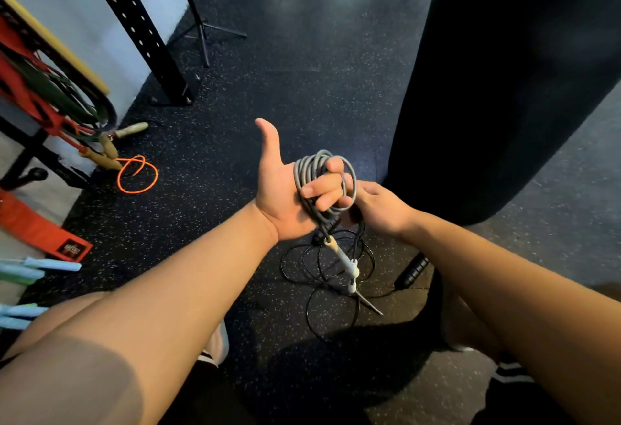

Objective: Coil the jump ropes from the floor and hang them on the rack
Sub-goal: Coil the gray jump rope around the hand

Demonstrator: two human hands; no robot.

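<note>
My left hand [285,196] is palm up with the thumb raised, its fingers curled round a coiled grey jump rope [304,172]. The rope's handle, with white fittings [349,266], hangs down below that hand. My right hand [379,206] reaches in from the right and touches the coil's far side; its fingertips are hidden behind the rope. Under both hands a black jump rope [331,290] lies in loose loops on the floor, its black handle [411,271] to the right. An orange rope [137,174] with wooden handles [131,129] lies on the floor at the left, below the rack [37,149].
A large black punching bag [504,71] hangs close on the right. A black perforated upright [141,31] and a tripod stand [201,31] are at the back left. Resistance bands [43,88] hang on the rack. Light blue handles [43,265] and a red strap [40,226] are at the left edge.
</note>
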